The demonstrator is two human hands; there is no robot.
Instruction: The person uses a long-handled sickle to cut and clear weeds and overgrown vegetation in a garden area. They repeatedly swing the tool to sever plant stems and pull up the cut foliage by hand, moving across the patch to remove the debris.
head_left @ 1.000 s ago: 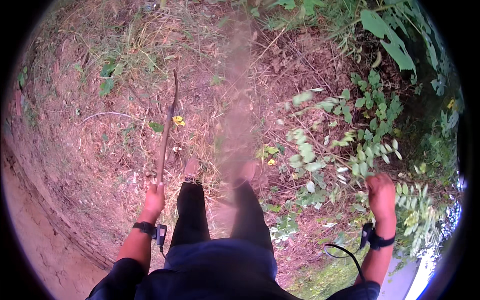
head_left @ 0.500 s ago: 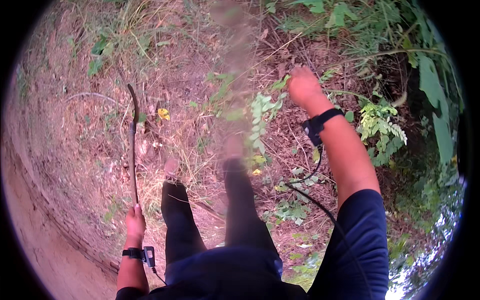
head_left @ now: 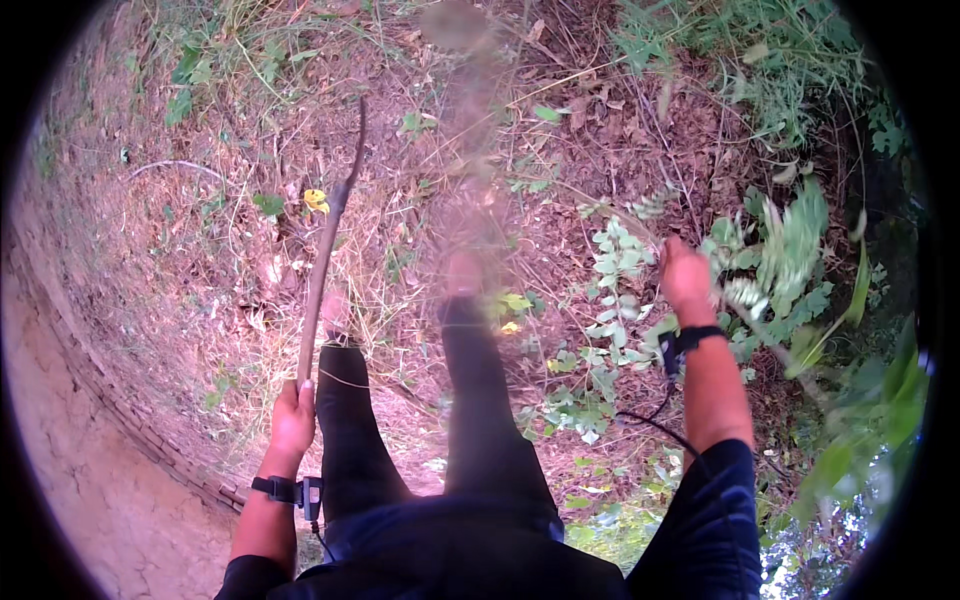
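My left hand (head_left: 293,418) is closed around the lower end of the long wooden handle of a sickle (head_left: 323,255). Its thin, dark, curved blade points away from me, over the dry ground left of my legs. Out to the right, my right hand (head_left: 686,278) grips the stem of a leafy branch (head_left: 790,250). The stem passes through the fist, and green leaves hang on both sides of it. Some leaves toward the right are smeared by motion. Where the branch's right end lies is hard to make out.
Dry leaves, straw and twigs cover the ground. A yellow leaf (head_left: 316,201) lies beside the sickle. Green grass (head_left: 740,60) grows at the far right, and blurred foliage (head_left: 850,440) fills the near right. A bare earth strip (head_left: 100,470) with a raised edge runs along the left.
My right hand has moved right and nearer to me, and the branch has swung with it. The sickle in my left hand has shifted right and tilted right.
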